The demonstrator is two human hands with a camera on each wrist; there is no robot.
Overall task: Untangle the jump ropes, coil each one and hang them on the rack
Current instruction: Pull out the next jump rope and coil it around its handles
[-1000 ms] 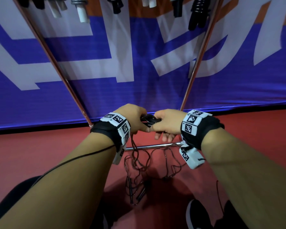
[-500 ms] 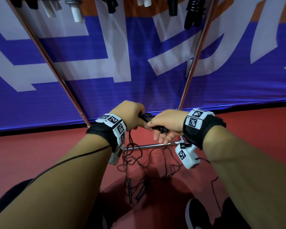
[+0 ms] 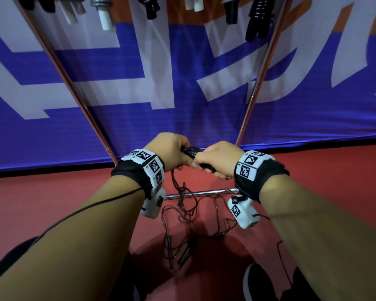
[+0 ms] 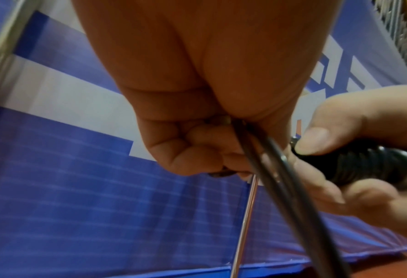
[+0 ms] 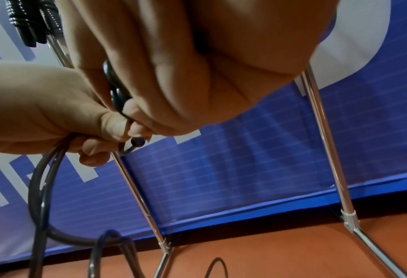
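Left hand (image 3: 168,151) fists glossy black rope cords (image 4: 266,169); right hand (image 3: 219,158) curls round the ribbed black handle (image 4: 364,167). Thin tangled rope (image 3: 182,205) dangles floorward.

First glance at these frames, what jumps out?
Both hands meet mid-frame: the left hand grips dark rope strands, the right hand holds a black ribbed handle. Below them a tangle of thin rope lies on the red floor across the rack's chrome base bar. Behind, a blue-and-white banner, with hung handles along the top edge.

a sports hall: red floor (image 3: 52,203), blue banner (image 3: 182,118), rope rack (image 3: 254,88).
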